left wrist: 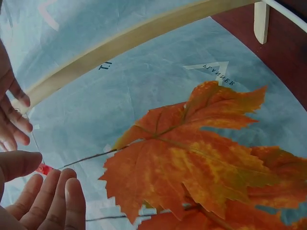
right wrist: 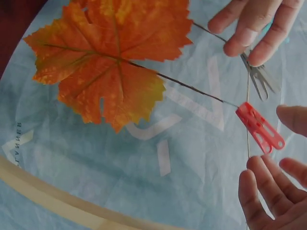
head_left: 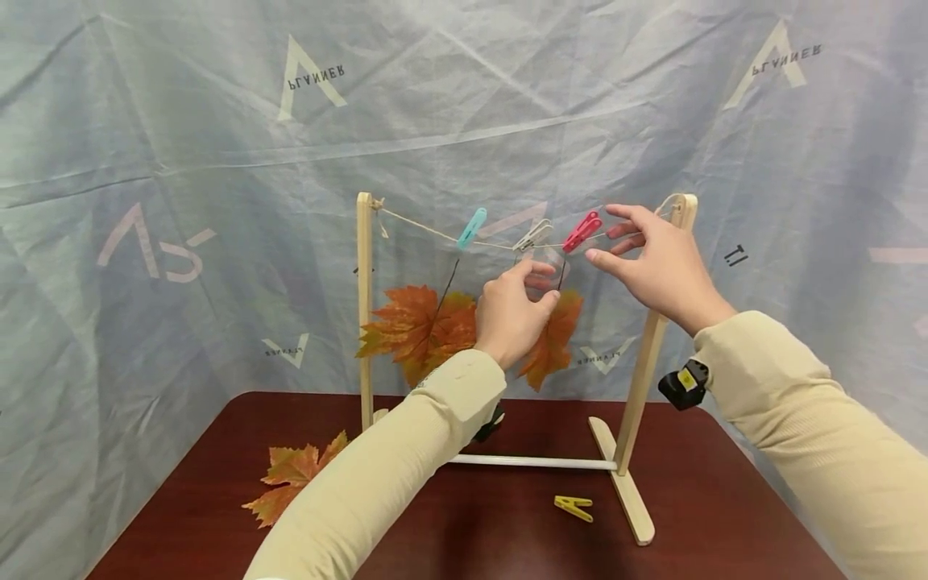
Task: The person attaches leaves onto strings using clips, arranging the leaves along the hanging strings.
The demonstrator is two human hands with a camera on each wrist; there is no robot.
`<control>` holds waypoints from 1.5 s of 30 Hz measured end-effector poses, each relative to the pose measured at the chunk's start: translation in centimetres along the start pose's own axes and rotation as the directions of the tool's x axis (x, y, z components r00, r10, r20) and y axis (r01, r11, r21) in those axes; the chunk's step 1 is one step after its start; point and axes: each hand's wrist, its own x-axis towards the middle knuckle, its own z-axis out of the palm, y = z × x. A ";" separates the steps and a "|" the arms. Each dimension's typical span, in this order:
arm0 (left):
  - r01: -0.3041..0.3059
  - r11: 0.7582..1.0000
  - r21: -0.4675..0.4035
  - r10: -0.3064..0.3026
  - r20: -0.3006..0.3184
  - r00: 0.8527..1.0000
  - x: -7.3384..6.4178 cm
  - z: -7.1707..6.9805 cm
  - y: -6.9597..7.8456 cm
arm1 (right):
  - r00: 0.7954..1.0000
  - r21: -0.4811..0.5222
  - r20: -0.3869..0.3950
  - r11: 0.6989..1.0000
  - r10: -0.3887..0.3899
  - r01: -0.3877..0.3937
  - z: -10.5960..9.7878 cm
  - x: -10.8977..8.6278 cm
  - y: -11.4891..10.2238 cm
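A red clothespin (head_left: 582, 232) is clipped on the string (head_left: 428, 229), pinching the thin dark stem of an orange leaf (right wrist: 108, 57) that hangs below. My right hand (head_left: 656, 254) is just right of this clothespin, thumb and fingers spread apart with nothing between them. Lower and to the left, my left hand (head_left: 513, 310) is raised in front of the hanging leaves with its fingers loosely bent and holding nothing. A white-grey clothespin (head_left: 532, 235) sits on the string above the left hand. Farther left, a light-blue clothespin (head_left: 472, 228) holds another orange leaf (head_left: 409, 326) by its stem.
The string spans two wooden posts (head_left: 365, 314), joined low down by a white rod (head_left: 536, 461). On the dark red table (head_left: 507, 532) lie a yellow clothespin (head_left: 574, 507) and a loose leaf (head_left: 290, 475), partly behind the left sleeve. A grey printed curtain (head_left: 217, 266) hangs behind.
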 end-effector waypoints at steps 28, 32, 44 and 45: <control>0.049 0.997 -0.057 -0.045 0.081 0.996 -5.1 -6.7 -8.4 | 0.999 0.044 0.035 0.998 -0.039 0.037 5.8 -6.0 5.9; 0.064 0.997 -0.039 -0.060 0.086 0.994 -6.0 -7.5 -9.6 | 0.998 0.060 0.055 0.998 -0.022 0.019 6.6 -6.6 6.3; 0.178 0.984 -0.017 -0.175 0.129 0.976 -9.0 -9.4 -13.4 | 0.994 0.074 0.094 0.995 0.061 -0.068 8.6 -8.8 8.6; 0.190 0.982 -0.011 -0.187 0.129 0.974 -9.2 -9.6 -13.6 | 0.993 0.077 0.099 0.994 0.065 -0.073 8.8 -8.9 8.8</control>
